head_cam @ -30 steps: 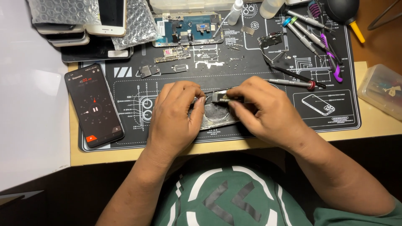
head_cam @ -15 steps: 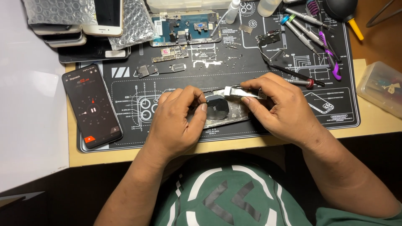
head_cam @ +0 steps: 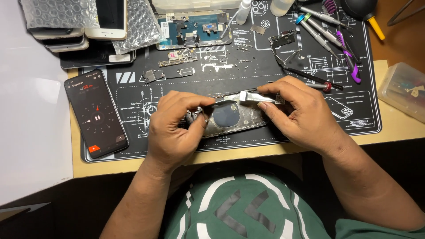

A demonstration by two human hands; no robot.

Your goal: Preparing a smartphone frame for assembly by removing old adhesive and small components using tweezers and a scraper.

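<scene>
The person leans over a black rubber work mat printed with white line drawings (head_cam: pixel 133 88), and both hands are busy at its near middle. There lies an opened silvery phone housing with a dark oval patch in its centre (head_cam: pixel 230 118), resting flat on the mat between the two hands. The left hand (head_cam: pixel 175 130) is curled around the housing's left end, thumb and fingertips pinched onto its upper edge. The right hand (head_cam: pixel 301 113) grips a thin strip of silvery foil (head_cam: pixel 256 96) between thumb and forefinger; the strip runs along the far edge of the housing, and I cannot tell whether it is attached there.

To the left, a black smartphone showing a dial on its lit screen (head_cam: pixel 96 113) lies on the mat's edge, well apart from the hands. Farther off, at the far left, a stack of phones partly wrapped in bubble wrap (head_cam: pixel 84 26) sits beside a blue and silver opened phone chassis (head_cam: pixel 192 28). A small circuit board (head_cam: pixel 178 56) lies just nearer than that chassis. At the far right of the mat a row of slim screwdrivers with coloured collars (head_cam: pixel 325 24) lies slanted, and a clear plastic parts box (head_cam: pixel 405 90) stands on the wooden table (head_cam: pixel 389 132) to the right.
</scene>
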